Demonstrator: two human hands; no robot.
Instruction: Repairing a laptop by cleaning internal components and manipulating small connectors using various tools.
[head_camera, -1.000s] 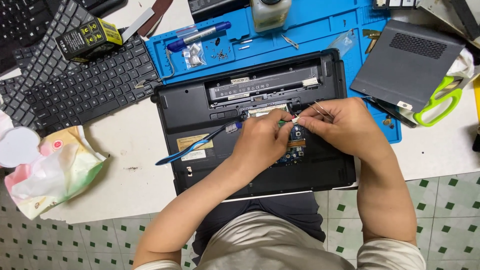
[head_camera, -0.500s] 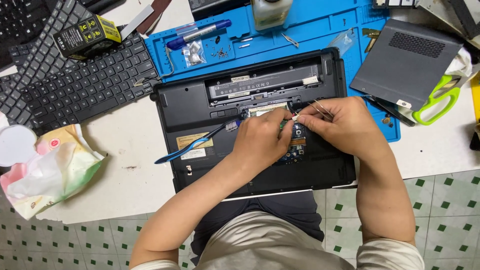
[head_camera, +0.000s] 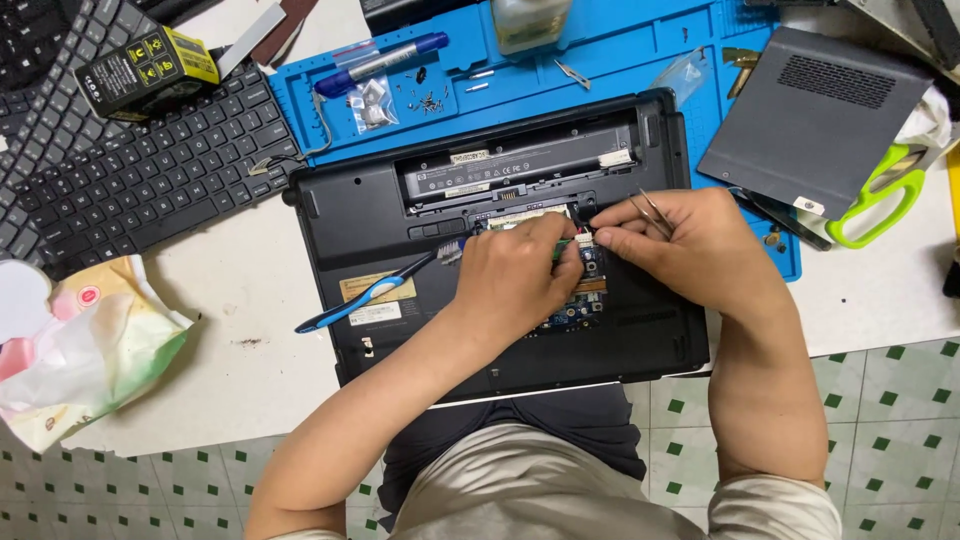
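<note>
Both hands meet over the open bay in the middle of the frame, on the upturned black laptop base (head_camera: 400, 300). Left hand (head_camera: 520, 280) is curled, fingers pressed down on the small circuit board (head_camera: 578, 300) exposed in the bay; whether it pinches anything I cannot tell, since the knuckles hide the tips. Right hand (head_camera: 690, 250) pinches a pair of thin metal tweezers (head_camera: 652, 212), whose long axis runs from upper right down toward the lower left, the tips pointing into the gap just left of the thumb, at the board's upper edge. That spot lies between the two hands, touching distance from both, with the right hand's tool nearer. A blue toothbrush (head_camera: 375, 292) lies slanted across the base, left of the left hand, its bristle end near the wrist.
</note>
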